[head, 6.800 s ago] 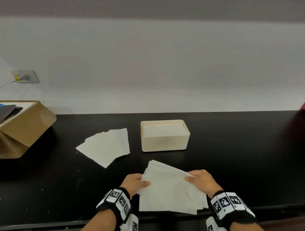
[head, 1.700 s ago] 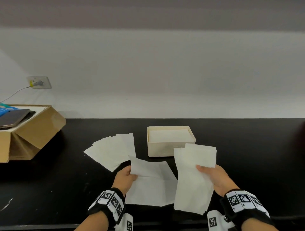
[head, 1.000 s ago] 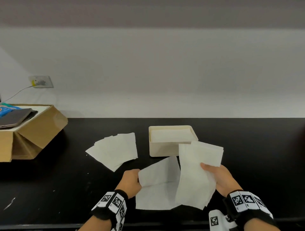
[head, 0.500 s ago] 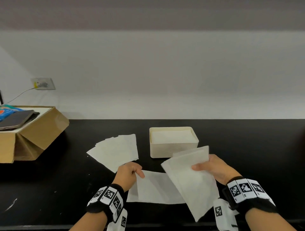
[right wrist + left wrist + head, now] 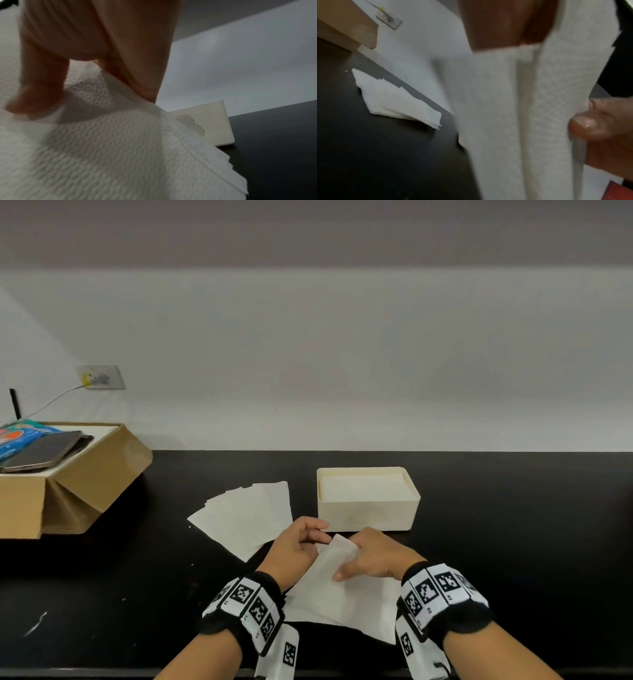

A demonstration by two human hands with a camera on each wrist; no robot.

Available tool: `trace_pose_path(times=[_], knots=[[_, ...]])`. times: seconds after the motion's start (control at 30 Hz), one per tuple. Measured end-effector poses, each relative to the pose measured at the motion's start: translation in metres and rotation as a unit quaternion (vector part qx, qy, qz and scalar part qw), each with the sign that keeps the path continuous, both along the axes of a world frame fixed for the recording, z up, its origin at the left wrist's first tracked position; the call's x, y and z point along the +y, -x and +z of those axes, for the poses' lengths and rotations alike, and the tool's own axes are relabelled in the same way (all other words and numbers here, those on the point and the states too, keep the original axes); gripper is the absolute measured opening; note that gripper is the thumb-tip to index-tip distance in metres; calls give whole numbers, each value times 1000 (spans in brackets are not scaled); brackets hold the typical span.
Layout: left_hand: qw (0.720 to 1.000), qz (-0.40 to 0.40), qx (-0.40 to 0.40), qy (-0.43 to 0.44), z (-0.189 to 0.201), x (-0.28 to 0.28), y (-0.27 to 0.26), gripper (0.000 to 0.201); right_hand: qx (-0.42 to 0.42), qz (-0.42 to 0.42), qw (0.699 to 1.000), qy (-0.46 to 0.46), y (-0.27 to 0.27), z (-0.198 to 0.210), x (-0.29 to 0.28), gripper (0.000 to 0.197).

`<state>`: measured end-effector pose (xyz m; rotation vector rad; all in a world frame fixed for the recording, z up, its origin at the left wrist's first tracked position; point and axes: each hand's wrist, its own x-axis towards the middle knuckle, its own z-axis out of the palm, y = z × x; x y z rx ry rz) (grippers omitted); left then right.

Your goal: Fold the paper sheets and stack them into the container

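Note:
A bundle of white paper sheets (image 5: 334, 573) is held just above the black table, in front of the cream container (image 5: 368, 513). My right hand (image 5: 368, 559) pinches the bundle's upper part; the right wrist view shows its fingers (image 5: 37, 86) curled on the embossed paper (image 5: 102, 155). My left hand (image 5: 296, 546) meets the bundle's top left edge; in the left wrist view the paper (image 5: 522, 108) hangs before the palm, and its grip is unclear. A single sheet (image 5: 376, 607) lies flat under both hands. The container (image 5: 204, 124) holds a stack of folded sheets.
A fanned pile of folded sheets (image 5: 245, 513) lies left of the container, also in the left wrist view as the fanned pile (image 5: 393, 100). An open cardboard box (image 5: 78, 477) with a phone and a packet stands at the far left. A wall socket (image 5: 101, 376) is behind it.
The right hand has brought the bundle down and left, over the flat sheet. The left hand has let go of that sheet and risen to meet the bundle.

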<state>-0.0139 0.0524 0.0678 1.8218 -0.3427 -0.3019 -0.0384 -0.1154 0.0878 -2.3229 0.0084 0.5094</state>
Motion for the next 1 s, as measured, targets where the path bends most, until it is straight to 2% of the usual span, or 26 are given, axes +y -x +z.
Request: trace_pose_path(times=[0.1, 0.13, 0.17, 0.23, 0.3, 0.37, 0.43, 0.5, 0.6, 0.67, 0.7, 0.77, 0.83, 1.0], knots=[[988, 18, 116, 104, 6, 5, 0, 12, -16, -33, 999, -9, 0, -2, -3, 39], [981, 4, 149, 125, 7, 8, -2, 12, -13, -37, 999, -9, 0, -2, -5, 41], [982, -15, 157, 106, 6, 11, -4, 21, -10, -37, 999, -7, 0, -2, -7, 43], [991, -38, 127, 6, 0, 12, -7, 46, -14, -23, 1000, 12, 0, 1, -7, 48], [994, -29, 63, -89, -8, 7, -8, 54, -31, -7, 999, 39, 0, 4, -5, 55], [995, 6, 29, -96, -13, 1, -6, 35, -32, -6, 998, 52, 1, 7, -7, 65], [996, 48, 69, -4, -17, -1, -6, 18, -1, -5, 997, 78, 3, 6, -18, 71], [986, 86, 114, 90, -19, 1, -6, 17, 31, -7, 991, 127, 7, 4, -35, 61], [980, 94, 129, 118, -24, 9, -6, 21, 29, -55, 986, 157, 14, 0, -64, 28], [984, 77, 125, 101, -30, 12, -6, 22, 0, -129, 987, 91, 20, -8, -81, 15], [987, 70, 118, 82, -34, 12, -5, 22, -17, -178, 984, 26, 24, -14, -88, 12], [990, 66, 111, 50, -41, 11, -3, 22, -47, -269, 954, -125, 33, -27, -94, 11], [988, 70, 128, 52, -48, 9, -1, 25, -49, -324, 918, -222, 42, -41, -93, 13], [986, 56, 152, 42, -64, 0, 6, 32, -4, -334, 908, -253, 54, -74, -85, 31]])
